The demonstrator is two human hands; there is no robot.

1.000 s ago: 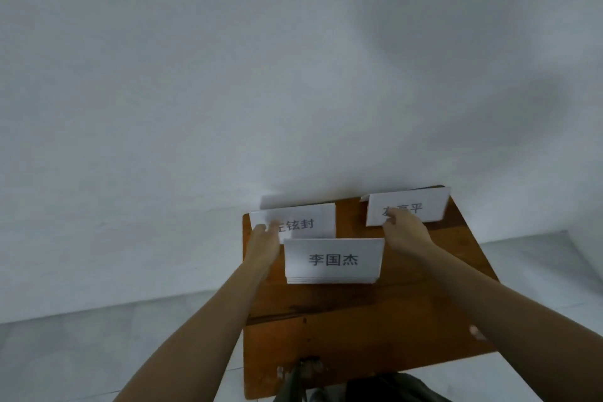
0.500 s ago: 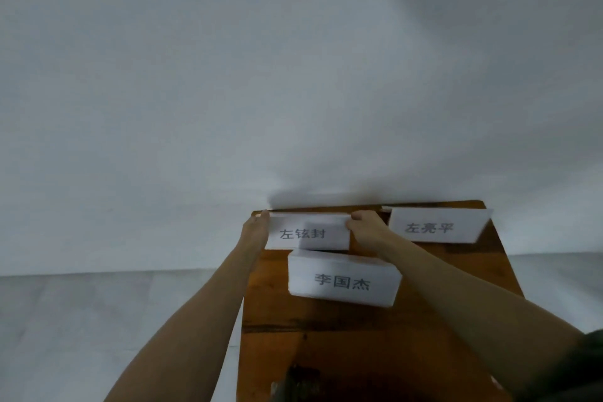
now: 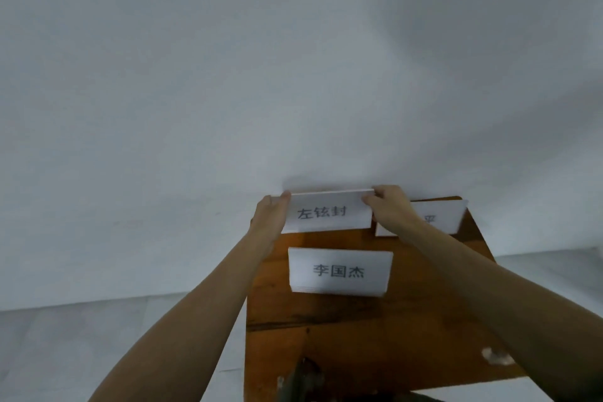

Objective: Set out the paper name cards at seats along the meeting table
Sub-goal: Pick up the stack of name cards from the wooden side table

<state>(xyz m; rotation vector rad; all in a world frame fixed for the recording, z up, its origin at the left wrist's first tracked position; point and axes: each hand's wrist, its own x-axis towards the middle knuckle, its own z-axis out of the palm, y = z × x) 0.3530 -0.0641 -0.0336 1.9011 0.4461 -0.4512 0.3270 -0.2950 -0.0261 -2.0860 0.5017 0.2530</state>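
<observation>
Surface: brown wooden table point(image 3: 359, 336), lower centre-right of frame. Its far edge sits against a plain white wall point(image 3: 228, 75) that fills the upper frame. Grey floor point(image 3: 81, 352) lower left.

Writing: back card point(image 3: 328, 215) reads 左铉封. Front card point(image 3: 339, 271), lower in frame, reads 李国杰 and looks like a thin stack. Right card point(image 3: 448, 215) is mostly behind the right wrist, only 平 legible.

Back card is at the table's far edge, mid-frame, btwn both hands; can't tell if lifted or resting. Left hand point(image 3: 270, 219) grips its left end, fingertip over the top-left corner. Right hand point(image 3: 390, 209) pinches its top-right corner, fingers curled. Front card is apart from both hands.
</observation>
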